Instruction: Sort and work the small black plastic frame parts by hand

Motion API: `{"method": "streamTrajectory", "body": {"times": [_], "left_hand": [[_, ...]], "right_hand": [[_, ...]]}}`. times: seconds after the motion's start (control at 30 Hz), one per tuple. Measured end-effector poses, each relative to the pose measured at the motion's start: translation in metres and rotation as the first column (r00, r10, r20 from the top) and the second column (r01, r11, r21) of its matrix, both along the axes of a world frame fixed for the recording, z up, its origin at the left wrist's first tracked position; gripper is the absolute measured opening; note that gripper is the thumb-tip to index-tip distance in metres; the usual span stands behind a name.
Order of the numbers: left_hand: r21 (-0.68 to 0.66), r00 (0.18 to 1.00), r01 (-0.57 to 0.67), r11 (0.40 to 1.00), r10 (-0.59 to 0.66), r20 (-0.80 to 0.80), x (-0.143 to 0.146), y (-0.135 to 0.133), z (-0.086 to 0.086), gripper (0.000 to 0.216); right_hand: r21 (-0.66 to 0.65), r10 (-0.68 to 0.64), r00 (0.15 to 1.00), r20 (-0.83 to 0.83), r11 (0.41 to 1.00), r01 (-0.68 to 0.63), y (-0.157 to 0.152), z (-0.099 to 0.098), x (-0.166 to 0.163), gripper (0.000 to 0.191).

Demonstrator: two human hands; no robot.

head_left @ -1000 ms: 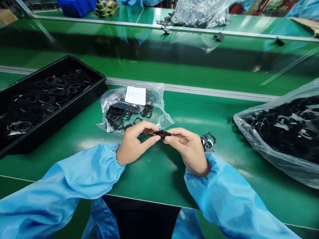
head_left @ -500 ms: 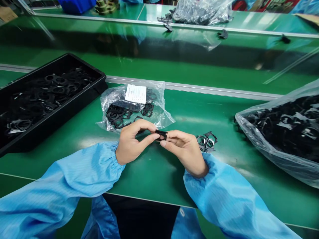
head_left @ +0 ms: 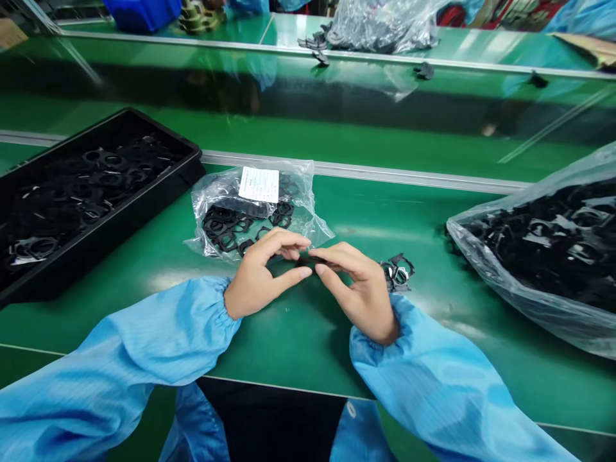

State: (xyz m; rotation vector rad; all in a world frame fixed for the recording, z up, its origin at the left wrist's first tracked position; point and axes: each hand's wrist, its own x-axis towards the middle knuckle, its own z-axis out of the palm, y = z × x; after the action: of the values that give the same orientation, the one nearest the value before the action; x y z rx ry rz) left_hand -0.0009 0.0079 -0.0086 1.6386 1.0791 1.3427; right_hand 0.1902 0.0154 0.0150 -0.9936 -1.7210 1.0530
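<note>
Thumb and fingers of my right hand [head_left: 360, 289] pinch a small, thin black plastic part [head_left: 306, 261] over the bench. My left hand [head_left: 262, 273] is open beside it, thumb and fingertips apart around the part's left end. The part is dark, seen nearly edge-on and partly covered by fingers. Behind my left hand lies a clear plastic bag [head_left: 301, 224] with a white label [head_left: 258, 185], holding black ring-shaped parts [head_left: 226, 228]. A few loose black and silvery ring-shaped parts [head_left: 399, 273] rest just beyond my right wrist.
At left stands a long black tray [head_left: 158, 196] filled with black ring-shaped parts. A large open clear bag [head_left: 505, 289] of similar parts lies at right. Across the green bench [head_left: 289, 346] runs a metal rail [head_left: 366, 171]; behind it, a raised shelf holds a blue bin [head_left: 142, 14].
My left thumb and fingers have spread apart, letting go of the black plastic part. My right hand still holds it, now turned flatter. The whole view has shifted slightly.
</note>
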Motion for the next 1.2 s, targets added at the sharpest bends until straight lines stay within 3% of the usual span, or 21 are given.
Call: {"method": "streamTrajectory", "body": {"times": [0.07, 0.2, 0.3, 0.53, 0.63, 0.9, 1.2], "left_hand": [[0.011, 0.999, 0.022, 1.000, -0.022, -0.026, 0.001, -0.001, 0.000, 0.020], [-0.029, 0.997, -0.034, 0.999, 0.036, 0.072, 0.003, -0.001, -0.002, 0.012], [-0.025, 0.997, -0.035, 0.999, 0.037, 0.066, 0.004, -0.002, -0.002, 0.011], [0.077, 0.997, -0.009, 0.997, 0.015, -0.074, 0.001, -0.003, 0.001, 0.011], [0.091, 0.996, 0.008, 0.996, 0.000, -0.089, 0.000, -0.002, 0.003, 0.004], [0.109, 0.995, -0.046, 0.993, 0.055, -0.081, 0.002, -0.002, 0.004, 0.004], [0.304, 0.975, -0.013, 0.953, 0.079, -0.206, -0.001, -0.004, 0.009, 0.003]], "right_hand": [[0.042, -0.003, 1.000, 0.027, 0.999, 0.001, -0.001, 0.000, -0.001, 0.015], [-0.096, -0.029, 0.998, -0.062, 0.995, 0.023, -0.003, -0.003, -0.003, 0.025], [-0.134, -0.025, 0.997, -0.071, 0.991, 0.016, -0.002, -0.005, -0.003, 0.018], [0.124, -0.002, 0.998, 0.065, 0.992, -0.006, -0.001, 0.001, -0.001, 0.011], [0.159, -0.024, 0.998, 0.055, 0.987, 0.015, -0.001, 0.000, -0.001, 0.012], [0.078, -0.051, 0.999, 0.014, 0.996, 0.049, 0.001, 0.000, -0.002, 0.007], [-0.108, -0.042, 0.985, -0.165, 0.994, 0.024, 0.006, 0.000, 0.002, 0.014]]}}
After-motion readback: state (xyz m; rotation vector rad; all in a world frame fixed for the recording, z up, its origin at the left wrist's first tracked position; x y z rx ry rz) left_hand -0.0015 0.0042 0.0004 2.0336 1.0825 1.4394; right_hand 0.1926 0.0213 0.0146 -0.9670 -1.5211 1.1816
